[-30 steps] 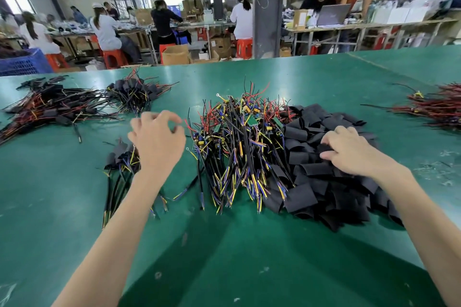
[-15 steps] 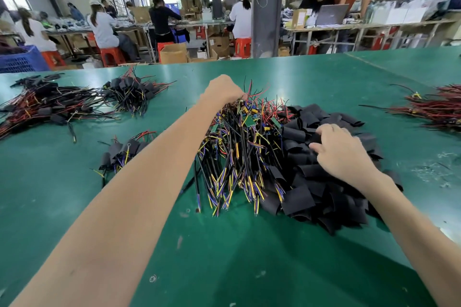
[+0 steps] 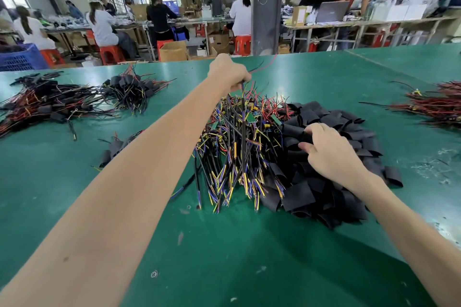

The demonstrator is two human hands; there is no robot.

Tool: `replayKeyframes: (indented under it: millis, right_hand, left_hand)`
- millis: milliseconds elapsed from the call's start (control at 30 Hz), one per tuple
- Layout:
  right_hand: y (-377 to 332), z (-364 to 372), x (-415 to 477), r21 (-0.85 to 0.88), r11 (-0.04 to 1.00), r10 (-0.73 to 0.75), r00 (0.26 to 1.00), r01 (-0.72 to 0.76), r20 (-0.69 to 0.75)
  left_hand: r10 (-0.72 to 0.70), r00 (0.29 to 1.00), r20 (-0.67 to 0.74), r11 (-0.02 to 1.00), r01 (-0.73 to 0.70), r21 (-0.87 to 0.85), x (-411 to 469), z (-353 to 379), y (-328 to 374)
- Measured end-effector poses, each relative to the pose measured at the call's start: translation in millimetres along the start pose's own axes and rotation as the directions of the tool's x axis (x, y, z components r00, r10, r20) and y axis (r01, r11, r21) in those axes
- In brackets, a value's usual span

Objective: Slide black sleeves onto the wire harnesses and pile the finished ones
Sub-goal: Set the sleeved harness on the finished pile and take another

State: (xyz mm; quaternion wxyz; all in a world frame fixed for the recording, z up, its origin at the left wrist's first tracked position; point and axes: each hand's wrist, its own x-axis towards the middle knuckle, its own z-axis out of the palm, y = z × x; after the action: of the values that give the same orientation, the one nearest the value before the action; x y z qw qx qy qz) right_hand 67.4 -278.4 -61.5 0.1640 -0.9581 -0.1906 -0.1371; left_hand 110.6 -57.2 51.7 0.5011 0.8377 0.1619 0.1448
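Black sleeves [image 3: 296, 197], one heap | left hand [image 3: 228, 72] grips one harness [image 3: 242, 97] | right hand [image 3: 329, 154] on heap, grip unclear

Left forearm [image 3: 129, 189] and right forearm [image 3: 411, 232] are bare right to the frame edge, left hand [image 3: 228, 72] and right hand [image 3: 329, 154] bare too. Tiny dark spot [image 3: 66, 259] on the left one.

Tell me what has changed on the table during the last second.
The left hand left the small sleeved bundle, reached to the far end of the harness pile and now grips one harness there. The right hand stayed curled on the black sleeves.
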Motion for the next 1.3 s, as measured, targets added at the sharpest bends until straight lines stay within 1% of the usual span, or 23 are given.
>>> replayKeyframes:
  millis: [67, 100, 167, 200, 267, 333, 400, 467, 500, 533, 567, 600, 633, 667, 700, 767, 800, 867, 967, 1033, 1100, 1300]
  right_hand:
    - [-0.8, -0.5, 0.1, 0.018, 1.000, 0.007, 1.000, -0.007, -0.003]
    - [-1.2, -0.9, 0.2, 0.028, 1.000, 0.008, 1.000, -0.008, -0.002]
    - [-1.7, -1.2, 0.5, 0.052, 0.999, 0.010, 1.000, -0.009, -0.009]
    - [-1.7, -1.1, 0.8, 0.063, 0.998, 0.007, 1.000, -0.006, -0.018]
    - [-1.3, 0.0, 0.6, 0.089, 0.996, -0.008, 0.999, 0.012, -0.042]
    - [-1.0, 1.5, 0.4, 0.121, 0.992, -0.032, 0.997, 0.040, -0.068]
    - [-1.2, 1.8, 0.4, 0.149, 0.987, -0.045, 0.994, 0.059, -0.095]
    - [-1.5, 1.3, 0.4, 0.182, 0.980, -0.058, 0.990, 0.082, -0.132]
    - [-1.8, 1.1, 0.5, 0.195, 0.975, -0.073, 0.985, 0.104, -0.156]
    - [-2.5, 1.0, 0.5, 0.207, 0.971, -0.087, 0.980, 0.124, -0.180]
    - [-3.3, 0.5, 0.2, 0.219, 0.966, -0.094, 0.975, 0.137, -0.199]
    - [-4.4, -0.1, 0.3, 0.233, 0.961, -0.096, 0.972, 0.147, -0.216]
    - [-5.3, -0.8, 0.2, 0.249, 0.956, -0.098, 0.968, 0.157, -0.233]
    - [-6.4, -1.3, 0.0, 0.265, 0.949, -0.100, 0.963, 0.168, -0.250]
    - [-7.5, -1.7, -0.2, 0.279, 0.943, -0.107, 0.957, 0.183, -0.268]
    - [-9.4, -1.4, -1.0, 0.293, 0.931, -0.128, 0.946, 0.218, -0.298]
    - [-10.2, -0.7, -1.5, 0.294, 0.928, -0.136, 0.942, 0.230, -0.307]
    - [-11.5, 1.0, -2.3, 0.292, 0.926, -0.143, 0.940, 0.238, -0.311]
    - [-12.3, 3.4, -3.6, 0.302, 0.914, -0.172, 0.934, 0.269, -0.313]
    - [-12.5, 5.0, -4.3, 0.297, 0.906, -0.201, 0.926, 0.300, -0.321]
    - [-12.9, 6.5, -5.2, 0.296, 0.899, -0.225, 0.920, 0.323, -0.321]
    - [-15.4, 6.7, -7.0, 0.362, 0.830, -0.296, 0.886, 0.424, -0.357]
  left_hand:
    - [0.023, 0.995, 0.102, 0.986, -0.006, -0.166, -9.1, -0.3, 8.1]
    - [0.071, 0.993, 0.096, 0.980, -0.051, -0.191, -12.6, -0.1, 11.7]
    - [0.177, 0.984, -0.032, 0.961, -0.180, -0.210, -16.5, 0.7, 17.7]
    - [0.204, 0.975, -0.085, 0.936, -0.220, -0.275, -19.3, 0.6, 20.5]
    - [0.243, 0.956, -0.166, 0.837, -0.293, -0.463, -25.3, -1.1, 27.7]
    - [0.279, 0.919, -0.277, 0.736, -0.390, -0.554, -31.0, -6.8, 38.4]
    - [0.294, 0.877, -0.381, 0.643, -0.476, -0.600, -37.7, -17.3, 51.1]
    - [0.296, 0.837, -0.461, 0.594, -0.539, -0.597, -47.1, -32.1, 65.0]
    - [0.306, 0.825, -0.476, 0.605, -0.554, -0.572, -51.1, -41.2, 71.2]
    - [0.322, 0.829, -0.458, 0.649, -0.545, -0.530, -54.8, -50.9, 76.8]
    - [0.362, 0.833, -0.418, 0.727, -0.533, -0.434, -58.3, -61.1, 79.8]
    - [0.432, 0.826, -0.362, 0.810, -0.531, -0.248, -62.6, -71.7, 80.0]
    - [0.518, 0.805, -0.291, 0.842, -0.540, 0.004, -68.4, -81.6, 76.5]
    - [0.599, 0.774, -0.205, 0.798, -0.555, 0.234, -73.3, -89.1, 69.4]
    - [0.647, 0.753, -0.121, 0.726, -0.560, 0.398, -79.0, -93.1, 58.8]
    - [0.657, 0.753, -0.026, 0.611, -0.512, 0.604, -88.7, -92.3, 28.9]
    - [0.648, 0.761, -0.012, 0.577, -0.481, 0.660, -93.1, -88.6, 11.4]
    - [0.604, 0.797, -0.011, 0.579, -0.429, 0.694, -101.0, -77.7, -25.0]
    - [0.545, 0.834, -0.083, 0.666, -0.371, 0.647, -109.8, -63.2, -72.0]
    - [0.534, 0.835, -0.133, 0.711, -0.359, 0.604, -115.3, -55.8, -94.1]
    - [0.538, 0.827, -0.163, 0.734, -0.365, 0.573, -121.7, -49.4, -107.5]
    - [0.573, 0.803, -0.164, 0.740, -0.420, 0.526, -134.3, -36.2, -121.9]
